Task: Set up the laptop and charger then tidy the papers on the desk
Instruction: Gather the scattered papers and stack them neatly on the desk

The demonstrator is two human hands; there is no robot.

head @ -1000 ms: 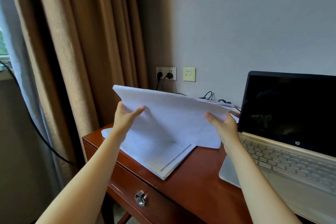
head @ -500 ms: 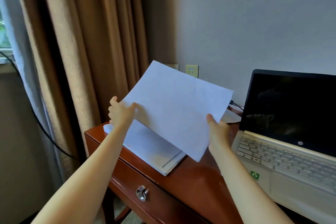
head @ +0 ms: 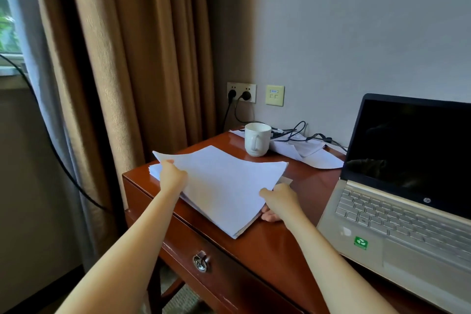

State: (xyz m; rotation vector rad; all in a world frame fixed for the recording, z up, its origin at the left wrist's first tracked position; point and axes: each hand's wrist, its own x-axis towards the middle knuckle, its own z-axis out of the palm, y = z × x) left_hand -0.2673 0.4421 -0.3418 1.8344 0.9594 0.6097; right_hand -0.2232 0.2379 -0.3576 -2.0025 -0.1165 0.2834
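A white stack of papers (head: 224,186) lies at the left end of the wooden desk (head: 285,239). My left hand (head: 172,176) grips the stack's far left corner. My right hand (head: 280,200) holds its right edge, thumb on top and fingers under the sheets. An open laptop (head: 397,201) with a dark screen stands at the right. More loose papers (head: 311,153) lie at the back under black charger cables (head: 298,132), which run to plugs in the wall socket (head: 241,92).
A white mug (head: 257,139) stands behind the stack. Brown curtains (head: 142,58) hang at the left by the window. The desk has a drawer with a metal ring pull (head: 200,261). A black cable (head: 58,158) hangs past the curtain.
The sheets that both hands held up, tilted in the air, have come down flat onto the stack. The mug and back papers are now uncovered.
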